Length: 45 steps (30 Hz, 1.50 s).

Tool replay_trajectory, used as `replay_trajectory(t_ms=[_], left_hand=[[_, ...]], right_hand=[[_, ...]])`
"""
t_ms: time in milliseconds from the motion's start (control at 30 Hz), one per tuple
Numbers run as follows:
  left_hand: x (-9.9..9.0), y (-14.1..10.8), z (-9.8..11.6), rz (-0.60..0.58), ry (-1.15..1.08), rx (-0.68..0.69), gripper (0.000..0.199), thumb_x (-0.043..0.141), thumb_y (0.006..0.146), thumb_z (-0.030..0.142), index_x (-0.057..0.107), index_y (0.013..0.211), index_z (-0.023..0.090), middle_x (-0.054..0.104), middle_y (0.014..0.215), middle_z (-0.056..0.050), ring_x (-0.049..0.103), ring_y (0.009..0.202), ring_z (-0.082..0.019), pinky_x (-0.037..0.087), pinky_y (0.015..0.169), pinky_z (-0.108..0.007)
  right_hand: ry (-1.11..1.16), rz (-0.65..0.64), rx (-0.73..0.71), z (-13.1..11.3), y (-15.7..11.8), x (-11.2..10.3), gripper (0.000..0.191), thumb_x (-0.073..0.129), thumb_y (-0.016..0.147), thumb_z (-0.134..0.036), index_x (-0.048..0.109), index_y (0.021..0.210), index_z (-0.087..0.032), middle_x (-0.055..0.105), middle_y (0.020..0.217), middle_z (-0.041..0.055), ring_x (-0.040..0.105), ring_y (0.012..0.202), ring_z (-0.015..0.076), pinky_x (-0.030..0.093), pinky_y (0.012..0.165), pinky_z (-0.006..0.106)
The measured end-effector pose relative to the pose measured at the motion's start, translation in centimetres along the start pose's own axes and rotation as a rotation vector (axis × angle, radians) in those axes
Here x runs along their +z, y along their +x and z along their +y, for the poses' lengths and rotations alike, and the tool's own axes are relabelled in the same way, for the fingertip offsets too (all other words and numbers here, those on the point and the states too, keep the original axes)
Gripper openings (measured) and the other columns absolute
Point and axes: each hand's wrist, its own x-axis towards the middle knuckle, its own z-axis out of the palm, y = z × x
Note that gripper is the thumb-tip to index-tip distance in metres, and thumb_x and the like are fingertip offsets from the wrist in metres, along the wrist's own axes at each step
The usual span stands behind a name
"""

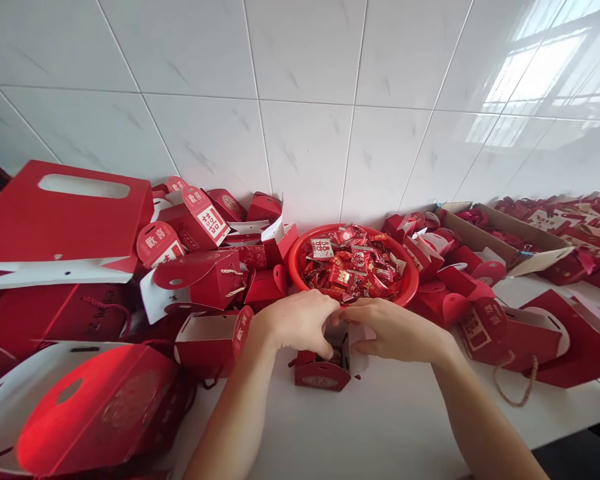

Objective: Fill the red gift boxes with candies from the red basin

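A small red box [322,377] with an open top stands on the white table below the basket, and small dark items show inside it. My left hand [303,323] reaches over the box's left and upper side, its thumb bent down at the opening. From the right, my right hand [387,328] curls round the box's raised pale flap, with its fingertips near those of my left hand. Both hands touch the box at its upper part; the far fingertips are hidden. Just behind the hands sits a round red basket [411,288] full of wrapped red sweets [359,260].
Many red boxes [195,279] are piled to the left, with large ones [105,413] at the near left. More boxes [513,337] lie to the right beside a cardboard carton [500,227]. A tiled wall [305,147] rises behind the white table [375,427].
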Motion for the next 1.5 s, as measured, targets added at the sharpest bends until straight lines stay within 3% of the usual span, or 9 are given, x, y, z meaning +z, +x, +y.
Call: replay_trajectory(t_ms=[167, 367, 533, 633, 800, 1033, 1200, 1333, 1500], left_hand=[[0.5, 0.1, -0.1, -0.039, -0.02, 0.032, 0.035, 0.081, 0.061, 0.03, 0.061, 0.088, 0.021, 0.069, 0.083, 0.001, 0.067, 0.076, -0.02, 0.041, 0.053, -0.026], [0.4, -0.1, -0.1, -0.061, -0.013, 0.043, 0.048, 0.086, 0.057, 0.04, 0.063, 0.095, 0.022, 0.068, 0.09, 0.0, 0.066, 0.086, -0.023, 0.046, 0.065, -0.028], [0.2, -0.3, -0.1, -0.026, 0.015, 0.041, 0.053, 0.086, 0.057, 0.039, 0.062, 0.102, 0.023, 0.065, 0.101, -0.002, 0.064, 0.097, -0.026, 0.045, 0.066, -0.027], [0.1, -0.4, -0.2, -0.041, -0.027, 0.05, 0.052, 0.085, 0.057, 0.035, 0.061, 0.103, 0.024, 0.066, 0.097, -0.001, 0.064, 0.093, -0.025, 0.044, 0.062, -0.026], [0.2, -0.5, -0.4, -0.047, -0.111, 0.01, 0.064, 0.084, 0.057, 0.031, 0.061, 0.116, 0.025, 0.068, 0.098, -0.001, 0.066, 0.085, -0.022, 0.045, 0.061, -0.026], [-0.1, -1.1, -1.0, -0.017, -0.143, -0.041, 0.081, 0.084, 0.057, 0.029, 0.058, 0.133, 0.028, 0.069, 0.115, -0.004, 0.068, 0.096, -0.024, 0.05, 0.07, -0.026], [-0.5, -2.0, -1.8, 0.063, -0.162, -0.087, 0.075, 0.08, 0.062, 0.029, 0.059, 0.134, 0.026, 0.069, 0.112, -0.005, 0.068, 0.101, -0.024, 0.052, 0.074, -0.027], [-0.4, -2.3, -2.3, 0.172, -0.101, -0.101, 0.079, 0.082, 0.062, 0.035, 0.057, 0.137, 0.026, 0.065, 0.124, -0.006, 0.063, 0.11, -0.025, 0.051, 0.088, -0.029], [-0.5, -2.1, -2.1, 0.111, -0.074, -0.083, 0.082, 0.085, 0.059, 0.039, 0.059, 0.135, 0.027, 0.066, 0.125, -0.004, 0.062, 0.113, -0.026, 0.049, 0.089, -0.029]], right_hand=[[0.292, 0.198, -0.056, 1.2, -1.8, 1.7, 0.037, 0.075, 0.082, -0.016, 0.072, 0.117, -0.027, 0.076, 0.113, 0.0029, 0.071, 0.101, 0.0228, 0.056, 0.087, 0.032], [0.438, 0.538, -0.042, 1.5, -2.2, 5.4, 0.026, 0.074, 0.088, -0.03, 0.072, 0.113, -0.024, 0.073, 0.118, 0.009, 0.069, 0.11, 0.025, 0.057, 0.094, 0.038], [0.602, 0.82, -0.045, 0.7, -1.5, 9.0, 0.033, 0.075, 0.088, -0.033, 0.067, 0.119, -0.026, 0.067, 0.114, 0.0083, 0.069, 0.101, 0.0215, 0.062, 0.085, 0.035], [0.56, 0.966, -0.059, 0.2, -1.2, 10.5, 0.017, 0.076, 0.086, -0.031, 0.068, 0.101, -0.024, 0.065, 0.103, 0.0061, 0.068, 0.093, 0.0195, 0.062, 0.078, 0.032], [0.368, 0.908, -0.126, 0.0, -1.2, 11.5, 0.002, 0.071, 0.089, -0.023, 0.072, 0.089, -0.022, 0.064, 0.107, 0.0086, 0.067, 0.095, 0.0198, 0.06, 0.081, 0.032], [0.304, 0.876, -0.096, 0.0, -1.3, 11.9, 0.01, 0.066, 0.09, -0.02, 0.075, 0.093, -0.023, 0.065, 0.11, 0.0105, 0.065, 0.102, 0.0234, 0.059, 0.087, 0.039], [0.3, 0.847, -0.071, 0.0, -1.4, 11.9, 0.011, 0.064, 0.091, -0.023, 0.075, 0.091, -0.024, 0.066, 0.108, 0.0108, 0.065, 0.1, 0.024, 0.06, 0.086, 0.04], [0.306, 0.844, -0.069, 0.0, -1.4, 11.7, 0.012, 0.063, 0.092, -0.023, 0.074, 0.09, -0.024, 0.066, 0.108, 0.0103, 0.064, 0.099, 0.0235, 0.058, 0.085, 0.039], [0.327, 0.828, -0.074, 0.0, -1.4, 11.6, 0.011, 0.064, 0.092, -0.023, 0.074, 0.09, -0.024, 0.065, 0.109, 0.0093, 0.062, 0.099, 0.0226, 0.057, 0.086, 0.038]])
